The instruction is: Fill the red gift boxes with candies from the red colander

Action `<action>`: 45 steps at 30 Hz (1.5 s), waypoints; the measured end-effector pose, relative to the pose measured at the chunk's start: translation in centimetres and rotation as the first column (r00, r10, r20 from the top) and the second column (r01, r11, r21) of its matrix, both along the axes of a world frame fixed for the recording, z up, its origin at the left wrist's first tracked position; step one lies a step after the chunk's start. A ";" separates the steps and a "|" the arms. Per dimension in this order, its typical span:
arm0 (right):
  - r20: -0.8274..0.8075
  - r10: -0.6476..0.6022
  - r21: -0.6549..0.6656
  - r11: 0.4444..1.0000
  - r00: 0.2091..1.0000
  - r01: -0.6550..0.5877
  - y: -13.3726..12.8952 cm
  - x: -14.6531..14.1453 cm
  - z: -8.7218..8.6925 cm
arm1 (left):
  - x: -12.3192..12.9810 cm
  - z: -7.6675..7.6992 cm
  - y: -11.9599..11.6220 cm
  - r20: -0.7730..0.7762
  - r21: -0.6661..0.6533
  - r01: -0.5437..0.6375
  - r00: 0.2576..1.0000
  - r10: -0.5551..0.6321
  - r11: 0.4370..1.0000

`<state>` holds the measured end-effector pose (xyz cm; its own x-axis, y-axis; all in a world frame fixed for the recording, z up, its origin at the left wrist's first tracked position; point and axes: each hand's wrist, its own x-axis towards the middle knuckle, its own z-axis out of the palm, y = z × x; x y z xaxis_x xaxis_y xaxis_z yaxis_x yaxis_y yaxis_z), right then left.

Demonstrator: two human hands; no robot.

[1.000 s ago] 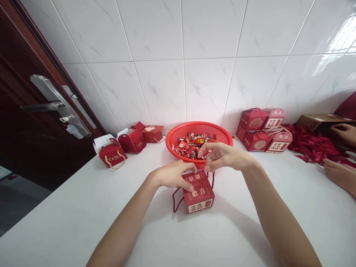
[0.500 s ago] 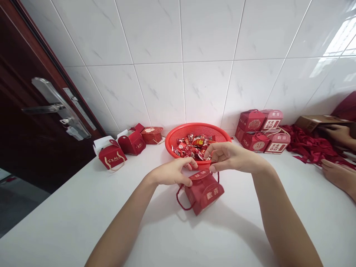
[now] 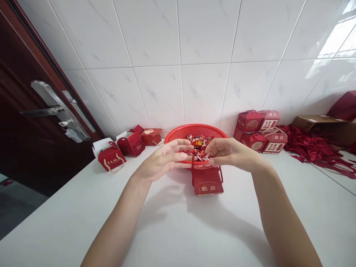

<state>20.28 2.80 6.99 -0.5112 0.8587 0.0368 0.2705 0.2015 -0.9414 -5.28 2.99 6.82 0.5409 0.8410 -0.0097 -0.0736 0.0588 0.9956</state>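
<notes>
A red candy box (image 3: 208, 181) with gold lettering and twisted red cord handles is in front of me, just before the red basket (image 3: 169, 138). At its upper right, the curled fingers and thumb of my right hand (image 3: 232, 154) close around the cord handle (image 3: 221, 174); the grip itself is partly hidden. My left hand (image 3: 167, 159) is open with its fingers spread, the tips close to the left cord. Wrapped candies (image 3: 198, 142) fill the basket behind both hands.
Red boxes (image 3: 109, 155), some with raised flaps, stand at left. Stacked red boxes (image 3: 275, 142) are on the right, beside dark red ribbons (image 3: 303, 146) and a cardboard box (image 3: 319, 122). A white tiled wall (image 3: 155, 92) closes the back; a brown door (image 3: 27, 129) is at left.
The candy box has turned to face me more squarely and shifted slightly back toward the basket. My left hand has come off it and opened. The other person's hands have left view.
</notes>
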 end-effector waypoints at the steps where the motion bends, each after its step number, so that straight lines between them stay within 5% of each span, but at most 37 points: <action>1: 0.000 -0.006 0.010 1.000 1.000 0.006 -0.1 -0.2 0.0 | 0.3 0.1 -0.4 0.020 0.017 0.014 1.000 -0.014 1.000; 7: 0.201 -0.159 0.169 0.978 0.967 0.126 -1.4 -1.7 -0.4 | 2.0 -0.6 -2.4 -0.036 0.146 0.066 0.997 -0.061 0.987; 14: 0.320 -0.384 0.395 0.885 0.866 0.246 -2.7 -3.0 -0.5 | 2.6 -0.6 -3.7 -0.029 0.217 0.100 0.995 -0.096 0.971; 20: 0.267 -0.414 0.426 0.861 0.870 0.279 -2.6 -3.4 -0.3 | 3.1 -1.3 -3.6 -0.157 0.409 0.018 0.986 0.051 0.912; 25: 0.215 -0.429 0.424 0.850 0.877 0.312 -2.6 -3.0 0.0 | 4.5 -2.8 -2.9 -0.374 0.578 -0.022 0.881 0.289 0.816; 33: 0.038 -0.491 0.437 0.791 0.870 0.428 -2.5 -1.0 0.7 | 5.8 -5.3 -1.5 -0.337 0.511 0.071 0.933 0.124 0.857; 37: -0.223 -0.583 0.413 0.669 0.781 0.618 -2.1 1.2 1.3 | 5.6 -6.7 0.0 -0.269 0.639 -0.006 0.935 0.230 0.769; 41: -0.528 -0.674 0.334 0.396 0.517 0.856 -0.8 4.3 2.0 | 5.8 -8.9 1.6 -0.281 0.744 -0.009 0.903 0.326 0.668; 45: -0.646 -0.693 0.229 0.226 0.322 0.947 2.1 8.1 3.6 | 6.5 -10.9 2.0 -0.309 0.841 0.035 0.850 0.426 0.539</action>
<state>28.35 4.94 10.60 0.6480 0.5230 0.5536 0.2897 0.5029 -0.8143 1.24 5.02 -4.13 0.4844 0.6911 0.5364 0.4621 -0.7227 0.5139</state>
